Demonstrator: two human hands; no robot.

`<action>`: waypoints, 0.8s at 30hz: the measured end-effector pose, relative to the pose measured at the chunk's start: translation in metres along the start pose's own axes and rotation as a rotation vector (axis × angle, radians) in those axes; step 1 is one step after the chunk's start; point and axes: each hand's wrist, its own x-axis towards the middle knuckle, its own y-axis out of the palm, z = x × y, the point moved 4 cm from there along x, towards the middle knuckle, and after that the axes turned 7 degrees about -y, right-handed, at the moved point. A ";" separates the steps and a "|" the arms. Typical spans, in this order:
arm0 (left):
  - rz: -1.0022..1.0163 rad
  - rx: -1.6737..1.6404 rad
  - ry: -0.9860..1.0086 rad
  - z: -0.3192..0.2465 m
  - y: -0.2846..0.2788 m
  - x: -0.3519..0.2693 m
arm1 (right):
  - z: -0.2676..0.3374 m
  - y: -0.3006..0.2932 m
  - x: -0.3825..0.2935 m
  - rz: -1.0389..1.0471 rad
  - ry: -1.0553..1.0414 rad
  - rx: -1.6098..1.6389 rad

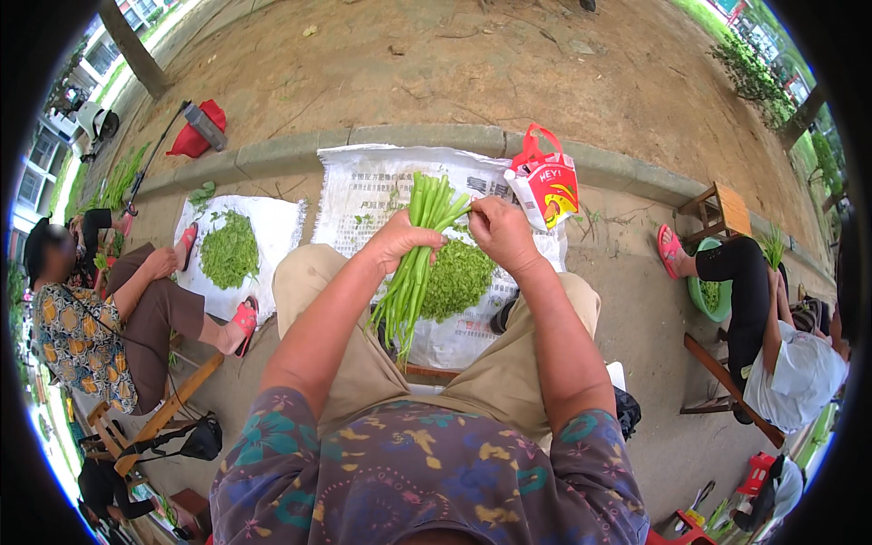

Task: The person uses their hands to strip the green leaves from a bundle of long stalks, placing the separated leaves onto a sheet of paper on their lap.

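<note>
A bunch of long green leaf stalks [410, 272], probably celery, is gripped in my left hand [402, 242]. Its thick pale ends point away from me and the thin tips hang down between my knees. My right hand [501, 230] pinches the end of one stalk that leans out to the right of the bunch. Below the hands, a heap of small green leaves [463, 279] lies on a white woven sack [347, 197] that bears printed writing. Part of the heap is hidden behind the stalks.
A red and white carrier bag [550, 184] stands at the sack's far right corner. Beyond runs a stone kerb [422, 136]. To the left, a seated person [88, 327] faces a leaf pile [229, 248]. On the right, another person [783, 368] sits by a green basin [698, 300] and wooden stool [729, 208].
</note>
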 end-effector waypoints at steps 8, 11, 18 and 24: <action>0.042 0.038 0.064 -0.008 0.006 -0.001 | -0.044 0.001 -0.006 -0.316 0.601 0.688; 0.017 0.018 0.059 -0.009 -0.002 -0.012 | -0.081 -0.052 -0.003 -0.513 0.581 0.733; -0.132 0.188 0.216 -0.014 0.002 -0.011 | -0.027 -0.017 0.000 -0.100 0.162 0.166; -0.172 0.340 0.362 -0.011 0.002 -0.003 | 0.007 -0.010 0.003 -0.047 0.036 0.031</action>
